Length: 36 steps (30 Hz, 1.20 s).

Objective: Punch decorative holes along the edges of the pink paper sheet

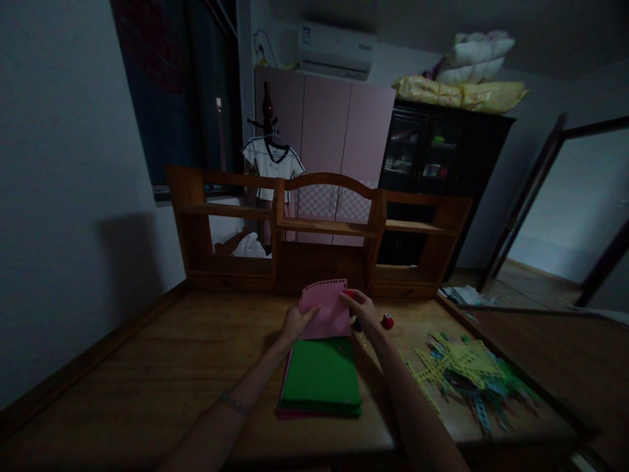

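A pink sheet of paper (325, 309) with a punched, scalloped top edge is held up over the wooden desk (147, 367). My left hand (296, 322) grips its lower left edge with fingers closed on it. At the sheet's upper right corner my right hand (360, 305) is closed around a small red object (348, 294), which looks like a punch. Below the sheet lies a stack of paper with a green sheet (322, 377) on top.
A second small red punch (388, 321) sits on the desk right of my right hand. A pile of yellow, green and blue cut paper strips (464, 373) lies at the right. A wooden shelf unit (319, 229) stands along the desk's far edge.
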Available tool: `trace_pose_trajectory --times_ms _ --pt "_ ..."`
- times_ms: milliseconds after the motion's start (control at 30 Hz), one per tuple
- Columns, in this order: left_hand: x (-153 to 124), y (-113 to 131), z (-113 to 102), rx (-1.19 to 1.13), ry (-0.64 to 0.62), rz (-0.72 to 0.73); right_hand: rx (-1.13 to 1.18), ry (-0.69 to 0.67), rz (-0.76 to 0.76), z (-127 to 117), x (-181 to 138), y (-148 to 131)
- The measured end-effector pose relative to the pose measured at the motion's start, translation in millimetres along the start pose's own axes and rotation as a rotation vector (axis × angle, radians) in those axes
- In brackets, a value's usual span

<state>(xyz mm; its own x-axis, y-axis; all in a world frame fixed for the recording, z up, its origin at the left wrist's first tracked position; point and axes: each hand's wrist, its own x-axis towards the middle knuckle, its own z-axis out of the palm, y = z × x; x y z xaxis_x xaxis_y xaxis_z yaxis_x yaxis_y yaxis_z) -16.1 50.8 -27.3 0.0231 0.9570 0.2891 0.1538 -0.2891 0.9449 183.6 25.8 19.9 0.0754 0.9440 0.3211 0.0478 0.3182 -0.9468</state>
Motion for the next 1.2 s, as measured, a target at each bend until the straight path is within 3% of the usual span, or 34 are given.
trace_pose_trajectory --times_ms 200,400,1200 --pt "2.4 -3.6 -1.1 0.041 0.046 0.015 -0.030 0.021 0.006 1.2 1.0 1.1" --pt "2.1 -3.6 -0.3 -0.004 0.016 0.114 0.005 0.012 -0.016 1.3 0.3 -0.7" --pt "2.8 -3.3 -1.0 0.039 0.021 0.126 -0.056 0.036 0.024 2.4 -3.1 -6.9"
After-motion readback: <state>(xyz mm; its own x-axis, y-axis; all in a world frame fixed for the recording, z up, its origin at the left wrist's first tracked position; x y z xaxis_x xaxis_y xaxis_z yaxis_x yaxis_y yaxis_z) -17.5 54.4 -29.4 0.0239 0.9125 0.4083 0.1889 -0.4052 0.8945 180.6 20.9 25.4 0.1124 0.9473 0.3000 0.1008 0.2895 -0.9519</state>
